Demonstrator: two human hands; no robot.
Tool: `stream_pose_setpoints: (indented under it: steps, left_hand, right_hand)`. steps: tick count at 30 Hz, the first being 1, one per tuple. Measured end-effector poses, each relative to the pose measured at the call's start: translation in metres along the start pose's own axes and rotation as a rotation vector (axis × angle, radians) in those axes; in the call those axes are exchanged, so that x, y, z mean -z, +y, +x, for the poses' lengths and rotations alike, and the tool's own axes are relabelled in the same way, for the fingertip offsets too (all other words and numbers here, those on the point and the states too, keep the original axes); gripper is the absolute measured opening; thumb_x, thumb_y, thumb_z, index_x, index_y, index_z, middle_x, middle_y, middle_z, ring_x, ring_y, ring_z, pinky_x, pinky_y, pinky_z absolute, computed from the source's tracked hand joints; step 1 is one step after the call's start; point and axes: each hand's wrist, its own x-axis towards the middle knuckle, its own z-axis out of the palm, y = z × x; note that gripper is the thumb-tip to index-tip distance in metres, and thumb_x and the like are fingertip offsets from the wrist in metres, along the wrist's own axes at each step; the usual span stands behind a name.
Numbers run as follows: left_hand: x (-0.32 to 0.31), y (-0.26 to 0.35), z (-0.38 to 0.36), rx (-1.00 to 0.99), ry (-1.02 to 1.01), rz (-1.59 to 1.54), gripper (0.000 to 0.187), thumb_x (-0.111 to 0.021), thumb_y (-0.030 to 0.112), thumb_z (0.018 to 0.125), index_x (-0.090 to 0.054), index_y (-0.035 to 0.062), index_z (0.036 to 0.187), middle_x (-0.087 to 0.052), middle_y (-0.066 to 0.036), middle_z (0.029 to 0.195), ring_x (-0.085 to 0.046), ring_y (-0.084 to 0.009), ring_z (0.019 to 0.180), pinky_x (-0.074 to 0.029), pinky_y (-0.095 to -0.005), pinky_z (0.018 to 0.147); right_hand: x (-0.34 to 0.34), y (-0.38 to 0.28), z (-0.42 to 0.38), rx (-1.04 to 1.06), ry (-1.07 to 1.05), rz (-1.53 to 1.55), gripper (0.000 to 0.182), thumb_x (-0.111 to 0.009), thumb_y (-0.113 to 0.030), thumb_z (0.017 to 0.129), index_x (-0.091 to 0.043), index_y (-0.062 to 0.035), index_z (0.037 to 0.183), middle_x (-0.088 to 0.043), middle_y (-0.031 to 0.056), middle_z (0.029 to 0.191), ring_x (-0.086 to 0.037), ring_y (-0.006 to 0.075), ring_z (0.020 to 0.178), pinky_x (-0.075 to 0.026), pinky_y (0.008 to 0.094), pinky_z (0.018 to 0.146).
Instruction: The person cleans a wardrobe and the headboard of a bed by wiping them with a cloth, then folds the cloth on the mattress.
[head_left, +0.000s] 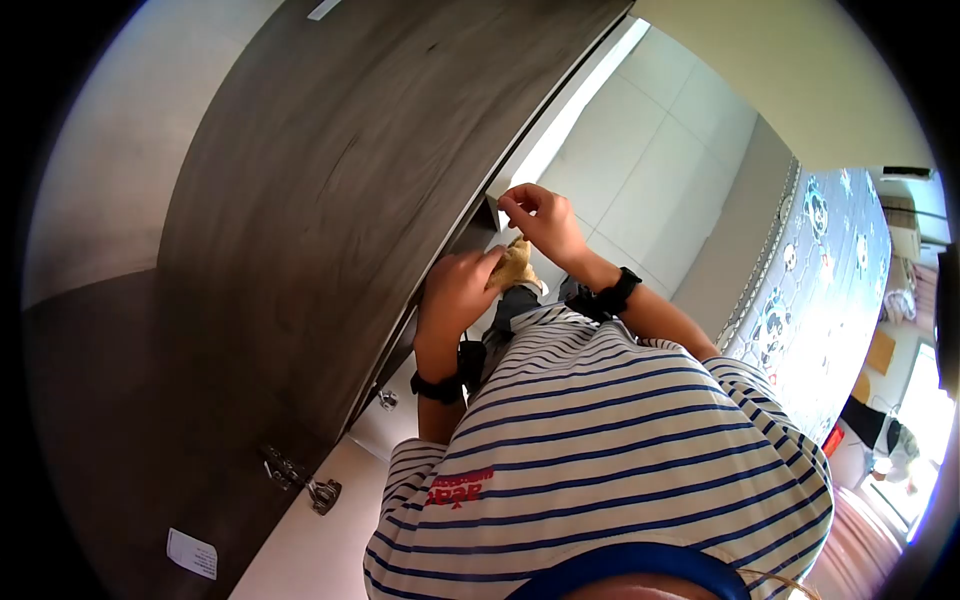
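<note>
My left hand (457, 290) is beside the edge of a dark wood-grain cabinet door (300, 200), its fingers closed on a crumpled yellowish-tan cloth (515, 268). The cloth hangs below the two hands, over my dark trousers in this view. Slightly farther out, my right hand (545, 220) is curled, thumb and forefinger pinched together near the door's edge. What that pinch holds, if anything, I cannot tell. Black bands circle both wrists.
Metal hinges (322, 495) join the door to a pale cabinet side. A white label (192, 553) sticks to the dark wood. Light floor tiles (640, 130) spread ahead. To the right stands a bed with a patterned cover (825, 260), and beyond it a bright window (920, 420).
</note>
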Motion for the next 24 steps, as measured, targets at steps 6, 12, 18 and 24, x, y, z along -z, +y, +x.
stream_pose_setpoints:
  steps: [6, 12, 18, 24]
  left_hand:
    - [-0.006, 0.009, 0.005, 0.146, 0.120, -0.040, 0.058, -0.072, 0.016, 0.079, -0.052, 0.0068, 0.133, -0.067, -0.019, 0.101, -0.065, -0.0381, 0.087, -0.052, -0.0440, 0.074]
    - [-0.003, 0.011, 0.021, 0.155, 0.160, -0.131, 0.085, -0.070, 0.007, 0.077, -0.024, -0.0012, 0.148, -0.039, -0.027, 0.144, -0.043, -0.0416, 0.129, -0.042, -0.0429, 0.103]
    - [-0.012, 0.001, 0.037, 0.016, 0.177, -0.195, 0.084, -0.071, 0.003, 0.075, -0.029, 0.0044, 0.148, -0.042, -0.021, 0.146, -0.044, -0.0369, 0.132, -0.042, -0.0395, 0.105]
    - [-0.015, -0.004, 0.045, 0.000, 0.219, -0.252, 0.077, -0.073, 0.006, 0.075, -0.038, 0.0042, 0.144, -0.048, -0.021, 0.141, -0.051, -0.0361, 0.126, -0.045, -0.0384, 0.101]
  right_hand:
    - [-0.004, -0.010, -0.001, -0.104, -0.005, 0.059, 0.020, -0.067, -0.021, 0.082, -0.067, -0.0029, 0.090, -0.068, 0.0092, 0.073, -0.066, 0.0185, 0.065, -0.052, 0.0316, 0.063]
    - [-0.001, 0.004, -0.001, 0.104, 0.044, -0.097, 0.016, -0.064, -0.016, 0.084, -0.063, -0.0023, 0.093, -0.065, 0.0071, 0.071, -0.063, 0.0152, 0.063, -0.051, 0.0292, 0.060]
    - [0.002, -0.001, 0.001, 0.058, 0.022, -0.129, 0.018, -0.059, -0.023, 0.084, -0.063, -0.0063, 0.085, -0.064, 0.0138, 0.073, -0.062, 0.0326, 0.067, -0.050, 0.0411, 0.064]
    - [0.018, -0.004, 0.006, -0.003, -0.184, -0.115, 0.025, -0.044, -0.023, 0.092, -0.059, -0.0047, 0.084, -0.060, 0.0191, 0.073, -0.060, 0.0369, 0.069, -0.049, 0.0435, 0.068]
